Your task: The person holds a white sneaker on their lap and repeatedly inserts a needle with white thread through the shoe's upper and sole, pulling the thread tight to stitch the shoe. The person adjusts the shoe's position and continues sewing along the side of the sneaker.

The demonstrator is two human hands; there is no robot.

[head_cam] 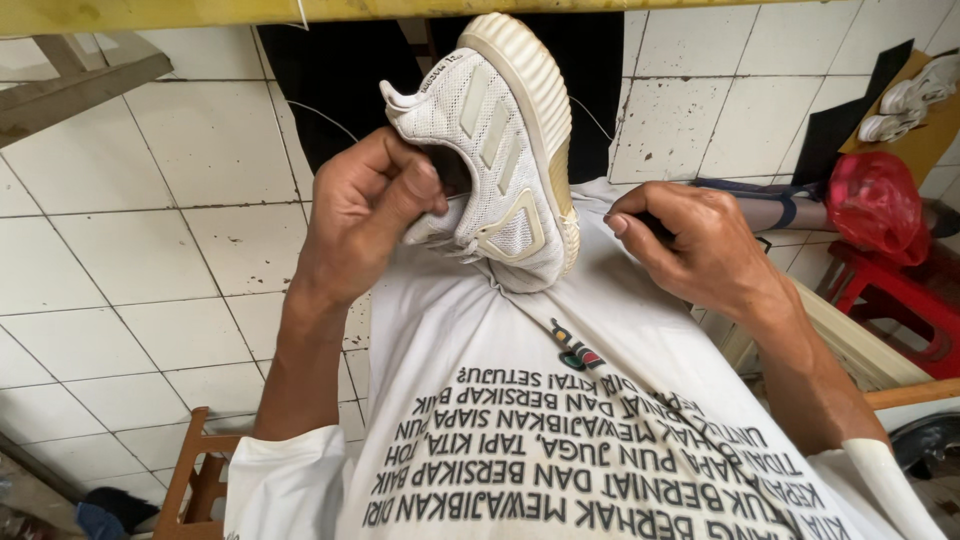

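A white mesh sneaker [505, 140] with beige stripes and a ribbed cream sole stands toe-up against my white printed shirt [560, 420]. My left hand [365, 205] grips its collar, thumb pressed into the opening. My right hand [700, 245] rests on the shirt just right of the shoe's sole, fingers closed around a small dark object that is mostly hidden. A thin white thread [320, 115] runs from the shoe across the dark trousers behind it.
White tiled floor [150, 250] spreads to the left. A red plastic stool [900, 295] with a red bag [875, 205] stands at the right, a pair of white shoes [915, 100] beyond it. A wooden frame [195, 480] sits at lower left.
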